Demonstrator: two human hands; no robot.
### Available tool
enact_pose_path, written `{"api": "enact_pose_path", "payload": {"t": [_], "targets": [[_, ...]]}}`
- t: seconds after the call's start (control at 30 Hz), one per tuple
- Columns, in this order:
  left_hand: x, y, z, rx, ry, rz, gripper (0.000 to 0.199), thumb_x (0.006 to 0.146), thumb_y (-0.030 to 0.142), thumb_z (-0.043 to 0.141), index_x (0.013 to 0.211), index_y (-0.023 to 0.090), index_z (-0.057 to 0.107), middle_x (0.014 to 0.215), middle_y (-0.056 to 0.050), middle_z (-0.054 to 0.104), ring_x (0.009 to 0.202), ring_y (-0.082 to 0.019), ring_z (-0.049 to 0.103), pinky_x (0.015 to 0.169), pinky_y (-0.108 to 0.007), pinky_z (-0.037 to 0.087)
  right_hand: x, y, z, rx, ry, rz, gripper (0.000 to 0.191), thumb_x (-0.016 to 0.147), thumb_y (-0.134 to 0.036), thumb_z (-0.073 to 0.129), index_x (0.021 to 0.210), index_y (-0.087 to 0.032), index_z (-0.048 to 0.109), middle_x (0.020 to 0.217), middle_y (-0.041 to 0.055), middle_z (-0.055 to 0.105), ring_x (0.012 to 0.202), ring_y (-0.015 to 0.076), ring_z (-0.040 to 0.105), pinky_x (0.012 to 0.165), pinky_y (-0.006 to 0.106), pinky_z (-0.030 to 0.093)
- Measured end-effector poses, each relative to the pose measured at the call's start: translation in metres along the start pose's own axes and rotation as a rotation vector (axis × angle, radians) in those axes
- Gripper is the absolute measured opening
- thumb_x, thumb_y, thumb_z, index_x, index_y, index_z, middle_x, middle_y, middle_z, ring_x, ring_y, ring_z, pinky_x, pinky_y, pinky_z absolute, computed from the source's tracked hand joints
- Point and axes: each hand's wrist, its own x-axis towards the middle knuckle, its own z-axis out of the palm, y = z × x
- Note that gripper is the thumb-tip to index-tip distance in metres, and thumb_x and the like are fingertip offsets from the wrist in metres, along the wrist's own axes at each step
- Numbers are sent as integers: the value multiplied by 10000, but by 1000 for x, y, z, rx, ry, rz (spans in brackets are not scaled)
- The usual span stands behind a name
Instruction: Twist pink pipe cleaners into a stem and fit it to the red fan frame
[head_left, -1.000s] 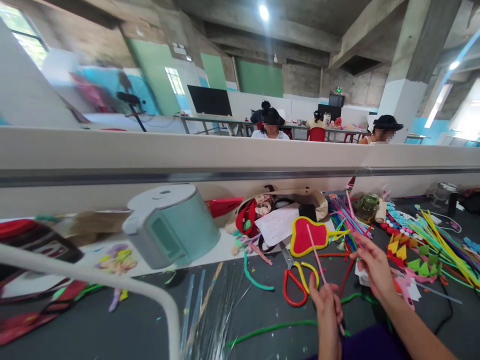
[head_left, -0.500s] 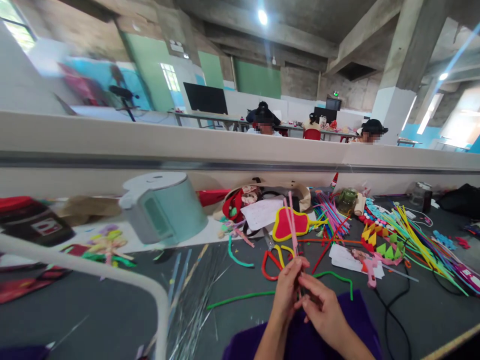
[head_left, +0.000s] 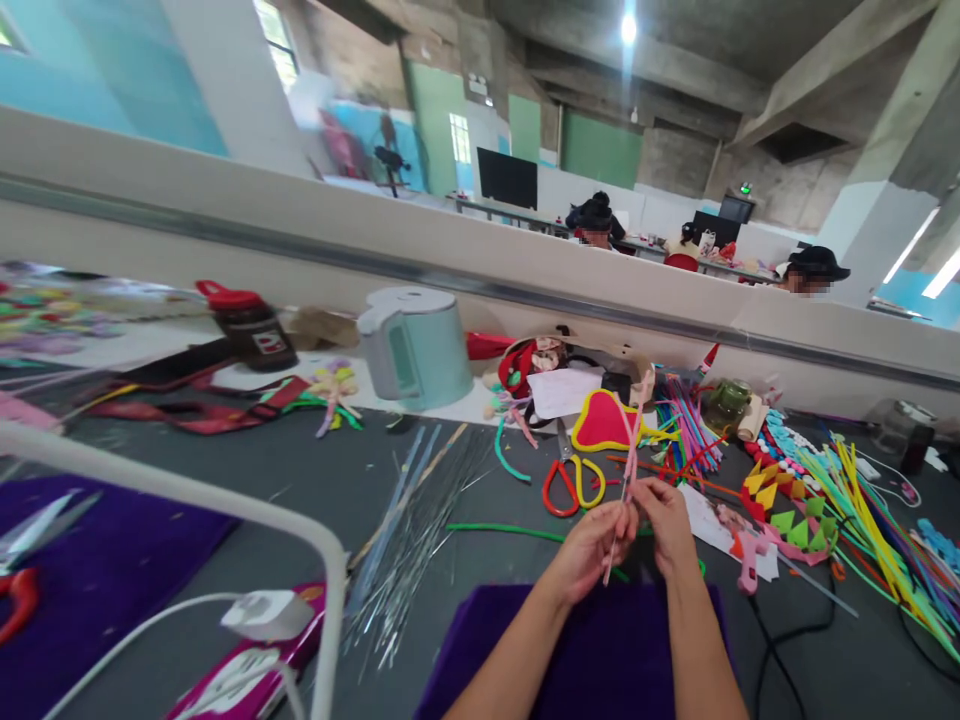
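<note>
Pink pipe cleaners (head_left: 631, 450) stand up from between my hands, their lower ends poking out below the fingers. My left hand (head_left: 594, 545) is closed around their lower part. Higher up and to the right, the fingers of my right hand (head_left: 664, 505) pinch the same pipe cleaners. Under my forearms lies a dark purple cloth (head_left: 600, 650). A green pipe cleaner (head_left: 502, 528) passes behind my hands. Just beyond them lie scissors (head_left: 574, 485) with red and yellow handles and a red shape edged in yellow (head_left: 604, 420).
A pale blue kettle (head_left: 431, 350) stands at the back. Silvery wires (head_left: 420, 540) lie on the left, behind a white curved tube (head_left: 247, 500). To the right are a pink glue gun (head_left: 748, 560) with its black cord, a zigzag felt crown (head_left: 791, 515) and yellow pipe cleaners (head_left: 862, 490).
The view has swung left, bringing the purple cloth and scissors at far left into sight. My right hand has moved up along the pink pipe cleaners, which now tilt more.
</note>
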Motion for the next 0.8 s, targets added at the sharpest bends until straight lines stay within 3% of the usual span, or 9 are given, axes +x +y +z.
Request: {"api": "enact_pose_path", "payload": {"t": [0.13, 0.3, 0.4, 0.5, 0.67, 0.8], "targets": [[2, 1, -5, 63, 37, 4, 346, 804, 395, 615, 627, 119, 506, 738, -24, 551, 443, -32, 412, 375, -159, 230, 0, -3, -16, 148, 316, -139, 282, 767, -443, 639, 739, -167, 589, 442, -100, 426, 368, 46, 332, 377, 168, 211], [2, 0, -8, 169, 86, -51, 341, 825, 438, 585, 682, 132, 540, 667, -35, 597, 481, -90, 534, 433, -189, 385, -2, -13, -37, 322, 481, -184, 245, 809, -415, 602, 853, -185, 530, 709, -3, 648, 546, 110, 601, 462, 193, 436], [2, -3, -8, 243, 97, -106, 346, 835, 467, 563, 757, 129, 572, 603, -33, 609, 475, -107, 564, 468, -201, 426, -3, -15, -45, 403, 543, -192, 232, 738, -317, 690, 867, -202, 536, 797, -9, 662, 631, 104, 627, 533, 196, 482], [3, -5, -5, 289, 107, -92, 353, 818, 477, 583, 856, 127, 601, 610, -24, 616, 472, -107, 572, 464, -198, 427, -4, -15, -45, 419, 480, -134, 248, 692, -264, 726, 869, -207, 561, 795, -24, 638, 621, 88, 602, 510, 178, 464], [4, -3, -1, 329, 116, -86, 388, 781, 502, 619, 876, 126, 619, 588, -6, 606, 452, -102, 563, 464, -198, 431, -8, -12, -26, 393, 251, 71, 291, 692, -333, 728, 923, -189, 624, 669, -44, 567, 477, 57, 477, 392, 155, 350], [2, -6, -2, 362, 30, -165, 405, 765, 513, 630, 854, 118, 624, 543, -12, 614, 426, -106, 561, 450, -192, 419, -9, -8, -17, 211, 168, 133, 336, 695, -393, 726, 931, -162, 670, 588, -56, 521, 399, 38, 361, 347, 162, 248]]}}
